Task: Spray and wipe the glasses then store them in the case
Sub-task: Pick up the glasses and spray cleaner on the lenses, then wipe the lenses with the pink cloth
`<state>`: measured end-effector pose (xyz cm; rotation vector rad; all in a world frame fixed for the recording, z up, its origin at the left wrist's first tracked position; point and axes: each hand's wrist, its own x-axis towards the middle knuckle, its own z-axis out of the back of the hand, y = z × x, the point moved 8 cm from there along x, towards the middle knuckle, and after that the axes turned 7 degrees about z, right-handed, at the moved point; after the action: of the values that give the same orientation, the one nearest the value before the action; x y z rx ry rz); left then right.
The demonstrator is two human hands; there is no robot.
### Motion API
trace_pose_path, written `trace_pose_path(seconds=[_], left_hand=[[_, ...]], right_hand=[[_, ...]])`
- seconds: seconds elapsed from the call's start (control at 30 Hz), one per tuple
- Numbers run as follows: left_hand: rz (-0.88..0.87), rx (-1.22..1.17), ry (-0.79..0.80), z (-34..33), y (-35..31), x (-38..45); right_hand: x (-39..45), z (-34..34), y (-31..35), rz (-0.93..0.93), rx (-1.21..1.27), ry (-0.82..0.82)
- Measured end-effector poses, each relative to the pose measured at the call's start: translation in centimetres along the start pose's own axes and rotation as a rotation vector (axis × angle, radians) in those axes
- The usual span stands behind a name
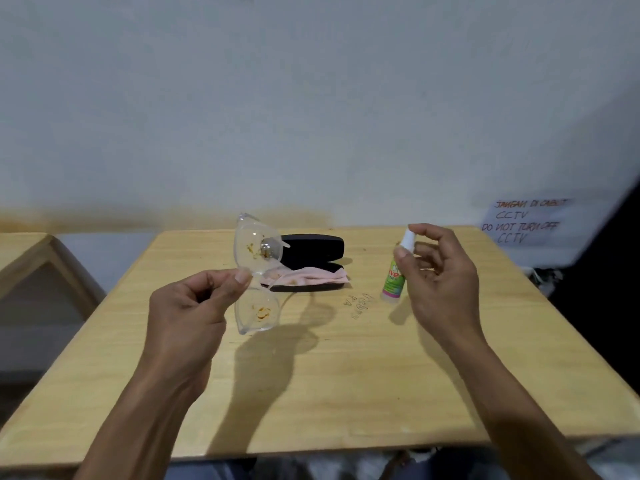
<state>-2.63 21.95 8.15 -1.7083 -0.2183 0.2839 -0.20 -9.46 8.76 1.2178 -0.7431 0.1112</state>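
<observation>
Head view: glasses and spray bottle held above the tabletop, case open behind them.

Head view: A black case [311, 252] lies open at 12 o'clock on the wooden tabletop [346, 375], with a pink cloth [311, 277] draped in it; the raised glasses partly cover its left end. A handwritten paper notice [526, 221] hangs on the wall at 2 o'clock. The left hand [187, 310] pinches the clear glasses [256, 271] by the bridge between thumb and forefinger, the lenses stacked one above the other and spotted with orange-brown stains. The right hand [440, 271], at 3 o'clock from the glasses and well apart from them, grips the green-labelled spray bottle [396, 271], forefinger on its white cap.
</observation>
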Motion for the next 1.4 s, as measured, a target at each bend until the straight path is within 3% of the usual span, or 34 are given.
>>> trace_pose_path(seconds=[0.13, 0.67, 0.73, 0.87, 0.93, 1.07, 1.2, 1.4], left_hand=[[0.029, 0.026, -0.047, 1.1, 0.8, 0.2], [0.070, 0.011, -0.054, 1.4, 2.3, 1.1], [0.073, 0.009, -0.054, 1.6, 2.3, 1.1], [0.073, 0.003, -0.052, 2.1, 2.3, 1.3], [0.067, -0.001, -0.054, 2.4, 2.2, 1.4], [0.057, 0.010, -0.063, 3.3, 1.8, 1.6], [0.074, 0.030, -0.063, 4.4, 1.7, 1.6], [0.105, 0.033, -0.047, 5.3, 2.3, 1.8]], right_hand=[[1.5, 2.3, -2.8, 0.004, -0.157, -0.106], [1.5, 1.8, -6.8, -0.056, -0.285, -0.050], [1.5, 1.8, -6.2, -0.011, -0.379, -0.056], [1.1, 0.8, -2.2, 0.257, -0.560, -0.113], [0.7, -1.2, -0.8, 0.304, -0.526, -0.036], [0.1, -7.0, -1.8, 0.217, -0.387, 0.258], [-0.3, -11.1, -5.7, 0.023, -0.499, 0.510], [0.4, -13.7, -10.0, 0.020, -0.642, 0.659]])
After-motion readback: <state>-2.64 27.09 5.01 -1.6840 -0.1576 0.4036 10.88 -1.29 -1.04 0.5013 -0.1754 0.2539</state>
